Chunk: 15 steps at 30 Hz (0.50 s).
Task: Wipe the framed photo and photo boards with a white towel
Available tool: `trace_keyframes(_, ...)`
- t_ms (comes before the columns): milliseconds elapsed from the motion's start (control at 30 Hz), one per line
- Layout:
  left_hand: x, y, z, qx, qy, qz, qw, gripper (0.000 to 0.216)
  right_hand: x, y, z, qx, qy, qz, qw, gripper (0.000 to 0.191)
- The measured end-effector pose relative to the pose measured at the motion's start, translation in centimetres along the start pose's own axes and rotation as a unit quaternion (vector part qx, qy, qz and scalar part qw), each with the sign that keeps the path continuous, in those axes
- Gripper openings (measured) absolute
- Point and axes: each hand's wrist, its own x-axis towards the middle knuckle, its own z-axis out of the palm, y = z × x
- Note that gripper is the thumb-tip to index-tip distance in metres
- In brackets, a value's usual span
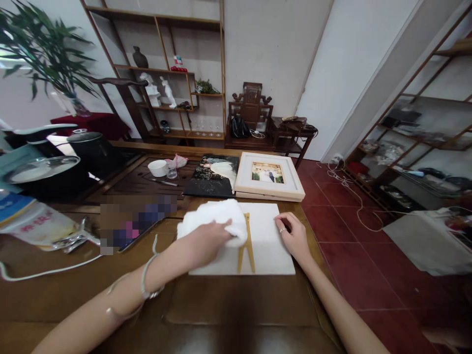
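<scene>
White towel [211,210] bunched in left hand [207,242] sits at ten o'clock on the white panel [273,248] beside the yellow A-shaped stand [248,241], probably mid-wipe, right hand [294,237] curled at two o'clock, grip unclear; next stroke calls for steadying.

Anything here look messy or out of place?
Mainly the cable: it sprawls in loose loops on the floor right of the table, untidy, perhaps easy to trip on. I see no spill around the cloth in the left hand.
</scene>
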Motion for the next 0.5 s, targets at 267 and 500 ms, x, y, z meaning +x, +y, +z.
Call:
trace_keyframes(267, 4.7, -2.2, 1.2, -0.077, 0.071, 0.05, 0.993, 0.049, 0.1, 0.0, 0.0, 0.002, 0.007, -0.007, 1.0, 0.012)
trace_keyframes(500, 0.8, 6.3, 2.6, -0.022, 0.009, 0.129, 0.991, 0.04, 0.1, 0.0, -0.1, -0.006, 0.002, -0.004, 1.0, 0.012)
